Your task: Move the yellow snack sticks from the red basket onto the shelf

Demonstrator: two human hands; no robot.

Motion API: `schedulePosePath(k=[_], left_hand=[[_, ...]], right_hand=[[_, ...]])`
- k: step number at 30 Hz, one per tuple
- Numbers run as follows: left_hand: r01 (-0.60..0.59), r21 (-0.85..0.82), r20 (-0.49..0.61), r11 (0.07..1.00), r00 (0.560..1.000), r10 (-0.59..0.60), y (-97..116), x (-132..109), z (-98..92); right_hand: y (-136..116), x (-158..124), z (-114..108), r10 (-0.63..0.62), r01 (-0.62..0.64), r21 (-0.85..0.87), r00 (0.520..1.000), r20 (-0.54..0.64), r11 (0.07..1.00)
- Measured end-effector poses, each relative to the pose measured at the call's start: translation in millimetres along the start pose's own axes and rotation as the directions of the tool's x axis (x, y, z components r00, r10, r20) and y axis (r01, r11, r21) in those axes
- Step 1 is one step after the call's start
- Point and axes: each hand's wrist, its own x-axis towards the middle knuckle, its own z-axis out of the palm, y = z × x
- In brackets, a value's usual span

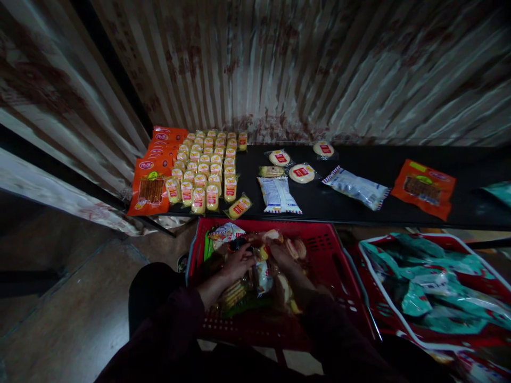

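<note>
Both my hands reach down into a red plastic basket [335,266] full of small snack packets. My left hand [237,263] is curled over packets at the basket's left middle, fingers bent around something I cannot make out. My right hand [281,252] is beside it, fingers closed on a small yellow packet [263,251] between the two hands. Round bun packets [297,247] lie just right of my right hand. On the black shelf [359,207] above, rows of yellow cake packets [207,165] stand in neat lines.
Orange snack bags [154,181] are stacked at the shelf's left end, another orange bag [423,187] at the right. White packets [278,194] and round biscuit packs [302,173] lie mid-shelf. A red bag with teal packets [431,287] sits at right. Corrugated metal wall behind.
</note>
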Motion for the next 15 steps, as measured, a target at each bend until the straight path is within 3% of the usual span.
schedulePosePath(k=[4,9,15], left_hand=[[0.002,0.001,-0.024,1.000,1.000,-0.002,-6.7,5.2,7.6],[-0.004,0.039,-0.123,0.999,0.992,0.009,-7.3,6.8,11.4],[0.022,-0.206,-0.207,0.978,0.976,-0.065,8.5,8.2,3.0]], right_hand=[[6.9,-16.8,20.7,0.024,-0.020,0.110,0.999,-0.037,0.994],[-3.2,-30.3,23.8,-0.011,0.007,0.307,1.000,0.011,0.952],[-16.6,-32.7,24.4,0.042,-0.070,0.458,0.997,0.072,0.886]])
